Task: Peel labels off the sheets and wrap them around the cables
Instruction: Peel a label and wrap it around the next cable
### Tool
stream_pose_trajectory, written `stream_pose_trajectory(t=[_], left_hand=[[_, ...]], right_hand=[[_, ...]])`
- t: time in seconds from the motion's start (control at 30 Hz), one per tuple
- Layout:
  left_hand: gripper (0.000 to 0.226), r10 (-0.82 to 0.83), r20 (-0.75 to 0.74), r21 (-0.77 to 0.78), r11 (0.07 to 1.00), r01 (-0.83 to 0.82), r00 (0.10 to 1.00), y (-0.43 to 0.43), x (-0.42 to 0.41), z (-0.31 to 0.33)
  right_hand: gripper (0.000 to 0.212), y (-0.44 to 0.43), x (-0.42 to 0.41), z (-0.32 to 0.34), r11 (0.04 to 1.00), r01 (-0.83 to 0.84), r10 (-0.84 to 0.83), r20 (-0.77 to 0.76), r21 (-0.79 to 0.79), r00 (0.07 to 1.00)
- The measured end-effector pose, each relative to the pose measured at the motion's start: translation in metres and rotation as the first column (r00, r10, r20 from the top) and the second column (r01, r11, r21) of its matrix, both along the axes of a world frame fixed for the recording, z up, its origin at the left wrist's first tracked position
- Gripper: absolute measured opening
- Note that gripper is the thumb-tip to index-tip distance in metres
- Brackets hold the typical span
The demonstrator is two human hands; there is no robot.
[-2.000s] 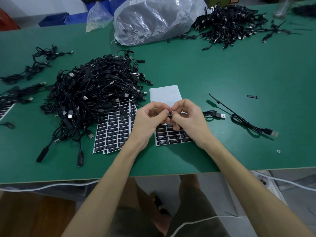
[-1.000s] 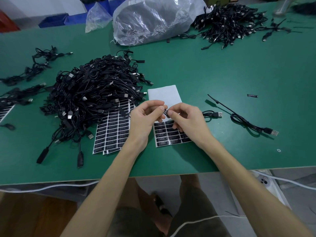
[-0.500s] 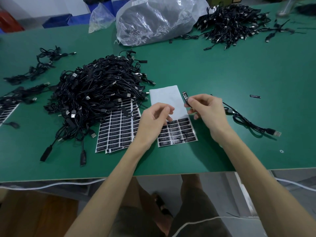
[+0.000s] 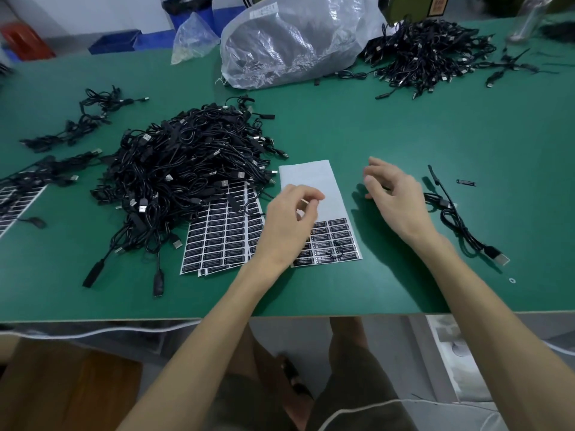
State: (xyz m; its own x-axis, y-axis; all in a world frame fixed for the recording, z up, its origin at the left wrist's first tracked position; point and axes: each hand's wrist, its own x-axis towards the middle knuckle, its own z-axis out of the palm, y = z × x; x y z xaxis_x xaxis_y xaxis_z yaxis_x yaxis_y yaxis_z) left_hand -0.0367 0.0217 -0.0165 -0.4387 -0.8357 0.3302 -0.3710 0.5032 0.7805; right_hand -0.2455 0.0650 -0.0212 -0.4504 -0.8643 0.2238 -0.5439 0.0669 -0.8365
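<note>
Two hands: we grasp nothing; left hand (image 4: 292,222) hangs loosely curled over the sheet (image 4: 340,241), right hand (image 4: 393,197) relaxed, fingers spread.
Cable (image 4: 452,220): lies just right of our right hand; its label we cannot make out.
Done: sheet's upper half is bare.
Left: big pile (image 4: 186,169), full sheets (image 4: 224,241).

- Black rectangular labels (image 4: 337,241) on the near white backing sheet (image 4: 306,178), centre: the white top line seems to read "LED CONTROLLER"; the smaller lines are illegible.
- Stacked sheets of black labels (image 4: 224,241), just left: print too small.
- White sticker (image 4: 264,12) on the far clear plastic bag (image 4: 295,48): unreadable.
</note>
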Motion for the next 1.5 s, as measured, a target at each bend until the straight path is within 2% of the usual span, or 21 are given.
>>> stream_pose_trajectory(t=[0.03, 0.1, 0.17, 0.23, 0.3, 0.4, 0.5, 0.57, 0.63, 0.7, 0.77, 0.87, 0.93, 1.03, 1.13, 1.23, 1.37, 1.5], left_hand=[[0.018, 0.093, -0.003, -0.019, 0.996, -0.093, 0.996, -0.005, 0.005, 0.005], [0.016, 0.327, 0.163, -0.130, 0.942, -0.308, 0.931, -0.022, 0.022, 0.014], [0.036, 0.499, 0.446, -0.203, 0.865, -0.459, 0.743, -0.044, 0.042, 0.020], [0.058, 0.492, 0.652, -0.157, 0.832, -0.531, 0.577, -0.059, 0.060, 0.023], [0.057, 0.452, 0.722, -0.134, 0.834, -0.535, 0.524, -0.068, 0.068, 0.021], [0.027, 0.425, 0.720, -0.150, 0.867, -0.476, 0.548, -0.071, 0.068, 0.019], [0.028, 0.435, 0.642, -0.125, 0.872, -0.474, 0.632, -0.069, 0.062, 0.021], [0.035, 0.420, 0.521, -0.038, 0.881, -0.471, 0.743, -0.064, 0.057, 0.025], [0.035, 0.368, 0.318, 0.106, 0.902, -0.418, 0.874, -0.056, 0.049, 0.031], [0.030, 0.287, 0.151, 0.179, 0.933, -0.312, 0.946, -0.045, 0.040, 0.037], [0.025, 0.171, 0.077, 0.156, 0.971, -0.182, 0.982, -0.033, 0.028, 0.041], [0.018, -0.038, 0.088, 0.082, 0.996, 0.030, 0.995, -0.019, 0.010, 0.042], [0.014, -0.112, 0.154, 0.008, 0.994, 0.112, 0.982, -0.015, 0.001, 0.037], [0.010, -0.163, 0.252, -0.039, 0.983, 0.179, 0.954, -0.013, -0.007, 0.025], [0.006, -0.203, 0.246, -0.079, 0.970, 0.228, 0.948, -0.015, -0.011, 0.013], [0.012, -0.183, 0.240, -0.119, 0.969, 0.216, 0.953, -0.022, -0.009, 0.002], [0.017, -0.129, 0.113, -0.044, 0.990, 0.135, 0.985, -0.025, -0.005, -0.004], [0.014, -0.118, -0.115, 0.253, 0.957, 0.144, 0.986, -0.027, -0.002, -0.006]], right_hand=[[0.026, 0.001, 0.002, 0.000, 1.000, -0.001, 0.001, -0.001, -0.016, 1.000], [0.023, 0.003, 0.006, 0.003, 1.000, -0.013, 0.013, -0.004, 0.002, 1.000], [0.022, 0.003, 0.010, 0.006, 0.999, -0.030, 0.030, 0.022, 0.028, 0.999], [0.022, 0.001, 0.013, 0.007, 0.999, -0.039, 0.036, 0.092, 0.036, 0.995], [0.024, -0.004, 0.015, 0.008, 0.998, -0.048, 0.042, 0.133, 0.045, 0.990], [0.024, -0.009, 0.015, 0.005, 0.996, -0.067, 0.057, 0.153, 0.063, 0.987], [0.020, -0.008, 0.012, 0.002, 0.997, -0.067, 0.058, 0.191, 0.037, 0.980], [0.018, -0.007, 0.011, 0.001, 0.997, -0.069, 0.061, 0.207, 0.028, 0.976], [0.017, -0.007, 0.011, 0.001, 0.996, -0.079, 0.071, 0.197, 0.029, 0.978], [0.017, -0.008, 0.012, 0.001, 0.995, -0.098, 0.091, 0.177, 0.028, 0.980], [0.016, -0.007, 0.013, 0.001, 0.992, -0.123, 0.118, 0.161, 0.017, 0.980], [0.018, -0.005, 0.012, 0.002, 0.986, -0.163, 0.164, 0.182, -0.021, 0.970], [0.021, -0.003, 0.012, 0.002, 0.980, -0.188, 0.197, 0.210, -0.062, 0.958], [0.025, -0.001, 0.011, 0.003, 0.967, -0.232, 0.253, 0.262, -0.107, 0.931], [0.029, -0.001, 0.011, 0.002, 0.960, -0.252, 0.278, 0.300, -0.120, 0.913], [0.031, -0.002, 0.010, 0.000, 0.959, -0.245, 0.278, 0.311, -0.141, 0.909], [0.018, -0.004, 0.008, -0.004, 0.957, -0.278, 0.288, 0.177, -0.082, 0.941], [0.009, -0.005, 0.007, -0.007, 0.955, -0.298, 0.297, 0.074, -0.004, 0.952]])
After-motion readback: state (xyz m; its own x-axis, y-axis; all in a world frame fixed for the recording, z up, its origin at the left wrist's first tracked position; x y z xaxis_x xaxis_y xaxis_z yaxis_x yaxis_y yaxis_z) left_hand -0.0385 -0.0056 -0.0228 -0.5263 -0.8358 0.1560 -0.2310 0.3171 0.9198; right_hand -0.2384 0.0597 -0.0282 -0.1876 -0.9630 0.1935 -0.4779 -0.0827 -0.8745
